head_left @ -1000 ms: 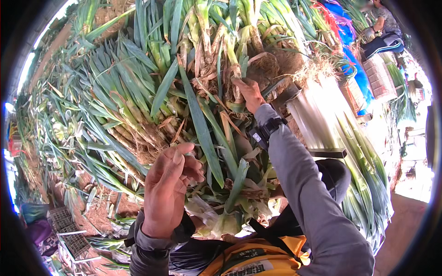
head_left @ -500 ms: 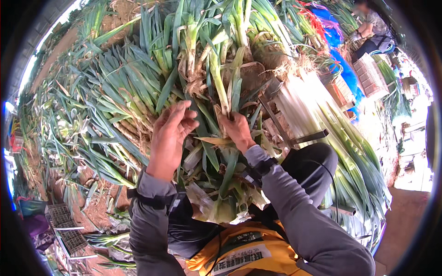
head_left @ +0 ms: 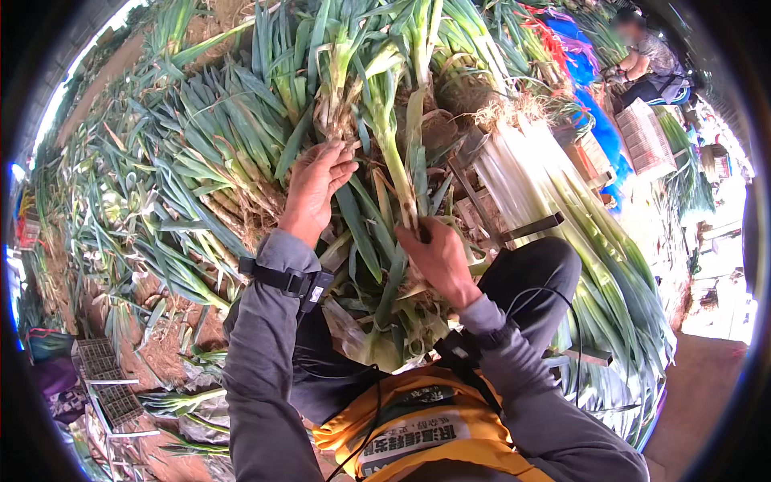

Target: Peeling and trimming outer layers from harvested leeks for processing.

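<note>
My right hand (head_left: 438, 255) is closed round the lower end of a leek (head_left: 391, 161), which slants up and away with its green leaves at the far end. My left hand (head_left: 320, 185) is up at the root ends of a clump of leeks (head_left: 333, 116). Its fingers are curled together there, and what lies between them, if anything, is hidden. Loose leaves and pale peeled skins (head_left: 377, 345) lie in front of my lap, below both hands.
At right, a thick row of cleaned white leeks (head_left: 562, 201) lies across a metal frame (head_left: 534, 230). Unpeeled leeks (head_left: 233, 136) heap up at left. Crates (head_left: 120, 398) stand lower left. Blue netting (head_left: 598, 112) and a seated person (head_left: 654, 60) are at far right.
My left hand has moved up toward the leek roots and its spread fingers have curled in. My right hand, with the leek, has come slightly nearer and to the right.
</note>
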The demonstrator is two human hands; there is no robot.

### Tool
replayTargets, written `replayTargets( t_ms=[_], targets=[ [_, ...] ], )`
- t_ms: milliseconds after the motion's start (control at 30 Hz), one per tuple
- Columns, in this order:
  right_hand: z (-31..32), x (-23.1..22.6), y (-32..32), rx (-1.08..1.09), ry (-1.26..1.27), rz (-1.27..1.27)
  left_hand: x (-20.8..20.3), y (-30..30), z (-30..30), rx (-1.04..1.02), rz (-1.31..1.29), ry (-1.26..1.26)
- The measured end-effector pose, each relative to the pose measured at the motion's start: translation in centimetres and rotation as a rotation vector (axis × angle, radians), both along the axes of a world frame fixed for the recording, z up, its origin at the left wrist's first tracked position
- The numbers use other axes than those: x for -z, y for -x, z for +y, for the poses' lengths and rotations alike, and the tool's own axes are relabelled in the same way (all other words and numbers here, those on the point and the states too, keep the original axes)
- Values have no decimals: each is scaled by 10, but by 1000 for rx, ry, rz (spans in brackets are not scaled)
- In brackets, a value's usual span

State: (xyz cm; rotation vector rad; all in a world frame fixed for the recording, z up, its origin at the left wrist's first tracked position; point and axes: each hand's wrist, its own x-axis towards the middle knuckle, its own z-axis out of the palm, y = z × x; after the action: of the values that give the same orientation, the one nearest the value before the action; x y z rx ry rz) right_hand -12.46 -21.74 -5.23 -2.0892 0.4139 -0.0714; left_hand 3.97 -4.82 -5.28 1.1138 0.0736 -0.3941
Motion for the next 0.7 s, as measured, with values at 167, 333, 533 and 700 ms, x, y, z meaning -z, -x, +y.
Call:
replayTargets(
  t_ms=[167,333,533,700],
  targets=[
    [10,-59,59,-50,20,-53,20,-6,-10,0,46,-114],
    [3,-83,117,-66,-181,-67,20,9,-54,90,210,-36],
    [-3,-106,166,-125,58,-215,13,20,-84,186,122,318],
    [-13,-122,198,-290,278,-361,-69,42,-69,234,-148,522]
  ],
)
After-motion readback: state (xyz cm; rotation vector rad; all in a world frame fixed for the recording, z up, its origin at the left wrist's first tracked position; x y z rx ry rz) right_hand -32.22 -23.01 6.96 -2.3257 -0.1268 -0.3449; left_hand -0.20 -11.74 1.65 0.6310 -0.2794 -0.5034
